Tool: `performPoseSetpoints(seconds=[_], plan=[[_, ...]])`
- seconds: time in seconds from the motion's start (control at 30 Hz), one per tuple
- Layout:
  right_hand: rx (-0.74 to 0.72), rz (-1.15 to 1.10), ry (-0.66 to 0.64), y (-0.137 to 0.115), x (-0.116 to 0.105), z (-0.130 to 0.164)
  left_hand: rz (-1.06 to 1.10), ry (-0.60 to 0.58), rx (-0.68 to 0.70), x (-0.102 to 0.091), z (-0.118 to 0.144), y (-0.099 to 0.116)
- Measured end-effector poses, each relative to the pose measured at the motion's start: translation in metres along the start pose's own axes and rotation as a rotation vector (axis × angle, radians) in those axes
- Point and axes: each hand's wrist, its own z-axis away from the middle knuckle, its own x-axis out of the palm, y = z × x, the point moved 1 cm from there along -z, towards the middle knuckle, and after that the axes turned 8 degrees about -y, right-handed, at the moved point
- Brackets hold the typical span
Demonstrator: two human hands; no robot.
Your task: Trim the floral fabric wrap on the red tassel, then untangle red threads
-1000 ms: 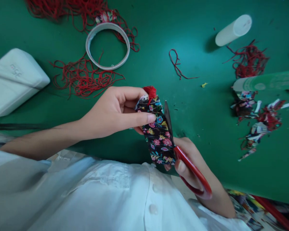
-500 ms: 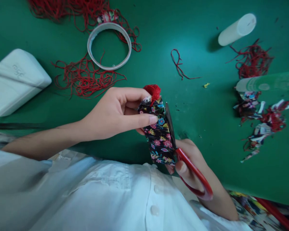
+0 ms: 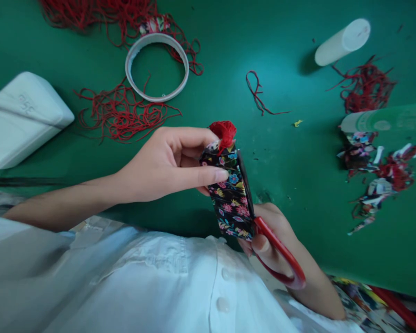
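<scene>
Head camera is looking down at a flowery black strip that is being held up above the green table, just in front of the person's white shirt. A little tuft of red yarn is sticking out of the strip's top end. The left hand is reaching in from the left with its arm lying low and flat, and its thumb and fingers are pinching the top of the strip. The right hand is coming up from below, curled around the red handles of the scissors. The dark blades are lying close together along the strip's right edge, pointing up.

Bare green table is lying open right behind the strip. Farther away, a white ring is sitting among heaps of red yarn at the top left. A white box is resting at the left edge. A white tube and a pile of cut scraps are lying well apart on the right.
</scene>
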Motion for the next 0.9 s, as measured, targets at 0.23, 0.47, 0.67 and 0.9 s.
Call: performPoseSetpoints(seconds=[0.23, 0.47, 0.67, 0.9], plan=[[0.015, -0.024, -0.025, 0.0063, 0.0011, 0.0038, -0.021, -0.014, -0.029, -0.0003, -0.0005, -0.0001], [0.057, -0.032, -0.031, 0.0086, 0.0024, 0.0056, -0.028, -0.025, -0.03, -0.0002, -0.0004, 0.0003], [0.129, -0.066, -0.044, 0.0099, 0.0036, 0.0074, -0.026, -0.041, -0.042, -0.0016, -0.001, -0.0017], [0.098, -0.082, -0.064, 0.0019, 0.0011, 0.0024, 0.021, -0.06, -0.038, -0.0009, -0.0013, -0.0006]])
